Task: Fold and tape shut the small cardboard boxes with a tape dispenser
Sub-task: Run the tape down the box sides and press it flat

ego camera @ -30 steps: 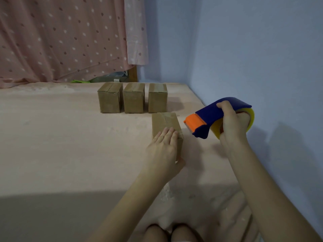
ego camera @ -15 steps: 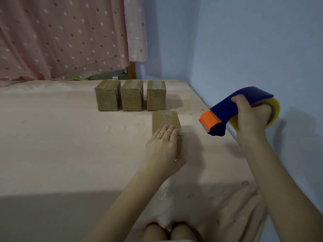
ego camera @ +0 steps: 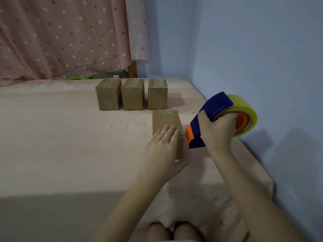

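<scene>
**A:** Since half a second ago, we've swung the tape dispenser, gripped in our right hand, back down beside the box.

**B:** Yep, left hand lies flat on it, fingers straight. Another strip probably.

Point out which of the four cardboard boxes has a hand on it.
The near box, alone in front of the row of three. The left hand rests on its top with straight fingers; no hand touches the others.
</scene>
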The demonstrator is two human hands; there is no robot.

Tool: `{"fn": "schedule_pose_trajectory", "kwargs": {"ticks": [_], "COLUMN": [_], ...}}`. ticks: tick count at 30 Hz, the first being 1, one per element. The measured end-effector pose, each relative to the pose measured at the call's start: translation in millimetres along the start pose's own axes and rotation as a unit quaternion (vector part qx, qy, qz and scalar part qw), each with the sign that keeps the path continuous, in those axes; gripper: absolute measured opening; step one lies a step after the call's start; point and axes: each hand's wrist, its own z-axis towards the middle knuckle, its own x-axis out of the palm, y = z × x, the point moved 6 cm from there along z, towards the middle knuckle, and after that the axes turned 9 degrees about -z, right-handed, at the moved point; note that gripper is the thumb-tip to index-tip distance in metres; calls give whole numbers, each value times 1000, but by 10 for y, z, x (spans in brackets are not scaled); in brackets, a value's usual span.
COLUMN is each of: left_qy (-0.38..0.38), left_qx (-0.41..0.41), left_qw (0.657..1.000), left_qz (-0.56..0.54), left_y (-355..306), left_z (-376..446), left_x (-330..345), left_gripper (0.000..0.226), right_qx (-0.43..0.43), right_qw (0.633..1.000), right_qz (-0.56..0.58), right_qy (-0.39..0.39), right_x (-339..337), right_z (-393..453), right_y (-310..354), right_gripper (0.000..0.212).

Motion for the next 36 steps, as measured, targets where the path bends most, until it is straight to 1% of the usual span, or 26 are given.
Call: {"fn": "schedule_pose_trajectory", "kwargs": {"ticks": [2, 4, 8, 13, 18, 21, 23, 25, 28, 29, 32, 34, 36], "left_qy": [-1, 8, -10, -16, -13, -17, -25, -47, -150, -146, -107, -95, -91], "left_qx": [2, -3, -15, -32, -27, -28, -32, -39, -42, -57, -114, -136, -145], "left_qw": [1000, 1000, 1000, 999, 999, 999, 999, 997, 986, 985, 984, 983, 980], "left_qz": [1, -5, -3, -7, -18, -9, -22, -42, -58, -72, -80, -77, -103], "left_y": [-4, -4, -1, -21, -11, 18, 40, 49, 27, 38, 137, 168, 112], "left_z": [11, 16, 38, 50, 45, 35, 36, 36, 53, 82, 225, 344, 443], "left_x": [-10, -10, -9, -11, -35, -52, -61, -57, -176, -200, -215, -240, -278], "left_gripper": [78, 78, 76, 74, 73, 73, 72, 63, 31, 26, 26, 23, 22], "right_qx": [-21, -32, -48, -75, -105, -135, -108, -68, -65, -67, -67, -65, -66], "right_qw": [1000, 999, 997, 993, 991, 984, 989, 997, 997, 997, 995, 993, 991], "right_qz": [-13, -29, -60, -89, -74, -105, -83, -30, 15, 23, 48, 58, 61], "right_qy": [-10, -4, 22, 26, 29, 57, 49, 32, 37, 41, 56, 76, 102], "right_x": [46, 84, 52, -30, 136, 211, 151, 62, -50, -83, -180, -220, -256], "right_z": [9, 17, -29, -32, 13, 58, -11, -53, -7, 20, 55, 58, 45], "right_y": [75, 114, 94, 137, 259, 185, 38, -116, -139, -121, -107, -120, -118], "right_gripper": [49, 51, 45, 49, 41, 27, 25, 26, 37, 37, 36, 35, 34]}}
